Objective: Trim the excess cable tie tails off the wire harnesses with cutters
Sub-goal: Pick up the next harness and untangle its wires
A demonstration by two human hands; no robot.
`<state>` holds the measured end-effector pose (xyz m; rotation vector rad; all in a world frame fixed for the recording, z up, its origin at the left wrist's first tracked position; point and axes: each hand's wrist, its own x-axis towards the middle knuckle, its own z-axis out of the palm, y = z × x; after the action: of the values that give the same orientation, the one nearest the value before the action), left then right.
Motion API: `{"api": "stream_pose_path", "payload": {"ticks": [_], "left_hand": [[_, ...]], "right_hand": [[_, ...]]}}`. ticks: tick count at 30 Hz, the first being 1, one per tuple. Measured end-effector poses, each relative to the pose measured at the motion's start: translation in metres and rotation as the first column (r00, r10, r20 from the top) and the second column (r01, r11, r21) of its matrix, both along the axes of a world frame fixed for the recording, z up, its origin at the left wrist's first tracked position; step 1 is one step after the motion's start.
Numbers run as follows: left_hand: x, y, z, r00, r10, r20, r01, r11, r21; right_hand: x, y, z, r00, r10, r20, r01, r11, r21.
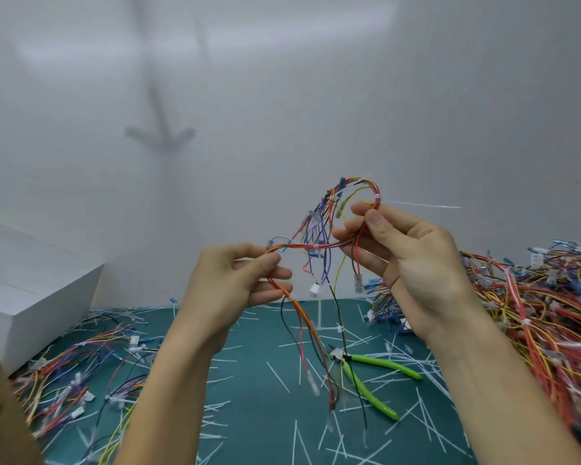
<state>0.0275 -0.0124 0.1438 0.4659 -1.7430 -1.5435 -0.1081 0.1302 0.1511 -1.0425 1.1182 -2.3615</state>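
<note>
- Cut tails (278, 377) are strewn over the mat (255, 397); a harness heap (544, 313) is banked at right.
- Green cutters (383, 362) are laid on the mat, lower centre, below both hands.
- The harness (316, 245) is pinched mid-frame by the left hand (235, 283) and right hand (413, 256); an untrimmed tail (423, 205) is seen above the right thumb.
</note>
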Motion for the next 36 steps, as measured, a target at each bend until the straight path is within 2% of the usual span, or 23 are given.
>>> {"api": "stream_pose_path", "payload": {"ticks": [8,13,15,16,18,19,20,22,23,25,27,28,30,32,36], "left_hand": [[0.001,0.002,0.005,0.977,0.020,-0.212,0.001,0.996,0.094],[0.001,0.002,0.005,0.973,-0.010,-0.232,0.030,0.996,0.080],[0.004,0.000,0.004,0.990,-0.085,-0.111,0.089,0.995,0.033],[0.007,-0.002,0.002,0.990,-0.138,0.031,0.139,0.990,-0.036],[0.013,-0.005,0.000,0.912,-0.161,0.378,0.263,0.936,-0.235],[0.015,-0.006,-0.001,0.868,-0.148,0.474,0.311,0.906,-0.287],[0.015,-0.007,-0.002,0.852,-0.135,0.506,0.321,0.897,-0.302],[0.011,-0.007,-0.002,0.891,-0.079,0.447,0.221,0.936,-0.274],[0.007,-0.007,-0.001,0.929,-0.035,0.367,0.119,0.971,-0.208],[0.001,-0.009,0.000,0.986,0.016,0.166,-0.020,1.000,0.023],[0.001,-0.013,0.002,1.000,-0.010,-0.014,0.013,0.970,0.243],[0.002,-0.016,0.002,0.998,-0.025,-0.061,0.042,0.955,0.295],[0.005,-0.020,0.003,0.994,-0.049,-0.100,0.079,0.942,0.326],[0.007,-0.021,0.005,0.990,-0.021,-0.140,0.064,0.949,0.309],[0.008,-0.018,0.005,0.989,0.033,-0.147,-0.017,0.994,0.103]], "right_hand": [[0.002,0.000,0.001,0.998,0.058,-0.002,-0.058,0.998,-0.036],[0.003,0.001,0.002,0.999,0.039,-0.032,-0.040,0.998,-0.050],[0.001,0.003,0.002,0.998,0.000,-0.070,-0.004,0.998,-0.058],[0.000,0.004,0.003,0.995,-0.021,-0.099,0.015,0.998,-0.055],[-0.001,0.006,0.002,0.983,-0.047,-0.176,0.041,0.998,-0.037],[-0.001,0.006,0.002,0.976,-0.049,-0.214,0.046,0.999,-0.021],[-0.001,0.006,0.001,0.968,-0.048,-0.246,0.048,0.999,-0.005],[0.000,0.005,-0.001,0.953,-0.031,-0.301,0.043,0.999,0.032],[0.001,0.004,-0.002,0.945,-0.010,-0.326,0.031,0.998,0.058],[0.002,0.003,-0.004,0.923,0.081,-0.376,-0.030,0.989,0.142],[0.002,0.003,-0.007,0.872,0.225,-0.435,-0.096,0.950,0.298],[0.002,0.002,-0.008,0.833,0.297,-0.467,-0.100,0.911,0.401],[0.003,0.000,-0.012,0.757,0.408,-0.510,-0.045,0.811,0.583],[0.004,-0.003,-0.016,0.703,0.460,-0.543,0.048,0.730,0.681],[0.010,-0.010,-0.020,0.630,0.526,-0.571,0.165,0.628,0.760]]}}
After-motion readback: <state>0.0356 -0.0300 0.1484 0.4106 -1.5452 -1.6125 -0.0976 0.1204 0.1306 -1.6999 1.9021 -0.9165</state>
